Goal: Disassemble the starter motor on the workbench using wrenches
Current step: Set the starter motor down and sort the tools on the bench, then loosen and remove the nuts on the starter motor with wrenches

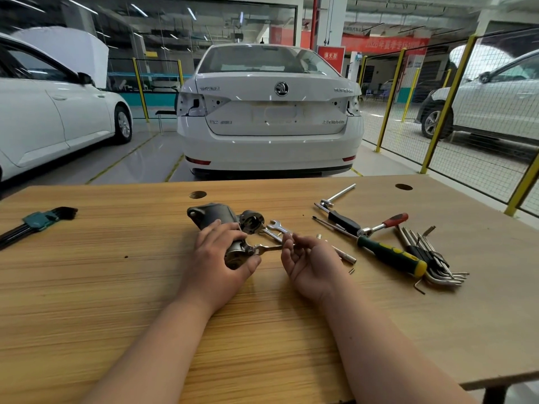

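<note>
A dark grey starter motor (217,215) lies on the wooden workbench (116,287), just left of centre. My left hand (217,258) wraps over its near end, thumb underneath. A silver open-end wrench (267,248) sits on a fastener at that near end. My right hand (306,262) holds the wrench's free end, palm up with fingers curled around the handle. A second silver wrench (277,227) lies on the bench behind the first, beside the motor's round housing (252,221).
To the right lie a green-and-yellow screwdriver (390,255), a red-handled ratchet (385,223), a T-handle socket bar (337,196), a thin extension rod (341,253) and several hex keys (431,258). A hex key set in a teal holder (38,221) lies far left. A white car (269,112) is parked beyond the bench.
</note>
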### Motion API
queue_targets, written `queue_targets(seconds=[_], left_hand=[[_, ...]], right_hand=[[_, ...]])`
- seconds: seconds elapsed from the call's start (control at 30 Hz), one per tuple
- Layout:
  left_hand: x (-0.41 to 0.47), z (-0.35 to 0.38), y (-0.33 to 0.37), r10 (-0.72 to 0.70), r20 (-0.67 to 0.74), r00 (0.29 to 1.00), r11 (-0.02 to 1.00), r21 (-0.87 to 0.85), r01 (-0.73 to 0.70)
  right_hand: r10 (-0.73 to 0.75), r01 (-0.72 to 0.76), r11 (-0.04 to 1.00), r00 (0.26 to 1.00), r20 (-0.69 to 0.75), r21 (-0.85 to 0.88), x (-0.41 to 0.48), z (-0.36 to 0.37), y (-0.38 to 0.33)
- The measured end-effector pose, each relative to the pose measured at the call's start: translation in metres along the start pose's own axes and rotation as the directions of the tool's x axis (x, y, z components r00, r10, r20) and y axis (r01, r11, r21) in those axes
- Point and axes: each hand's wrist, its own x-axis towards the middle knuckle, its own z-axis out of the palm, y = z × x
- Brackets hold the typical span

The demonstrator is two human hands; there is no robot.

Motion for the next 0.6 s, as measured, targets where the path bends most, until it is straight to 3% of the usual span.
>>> queue_targets(seconds=[0.17, 0.27, 0.43, 0.6], left_hand=[[0.001, 0.000, -0.001, 0.006, 0.006, 1.000, 1.000, 0.000, -0.006], [0.001, 0.000, -0.002, 0.007, 0.012, 1.000, 1.000, 0.006, -0.007], [0.000, -0.001, -0.003, 0.004, 0.035, 0.999, 1.000, 0.006, -0.005], [-0.001, -0.004, -0.003, -0.011, 0.075, 0.997, 1.000, -0.017, 0.012]], right_hand=[[0.013, -0.009, 0.997, 0.999, -0.045, 0.070, 0.003, 0.001, 0.007], [-0.058, 0.059, 0.998, 0.998, -0.024, 0.018, 0.002, 0.002, 0.006], [-0.156, 0.188, 0.962, 0.974, 0.167, -0.198, -0.003, 0.001, -0.006], [-0.121, 0.264, 0.895, 0.920, 0.373, -0.361, -0.014, -0.005, -0.017]])
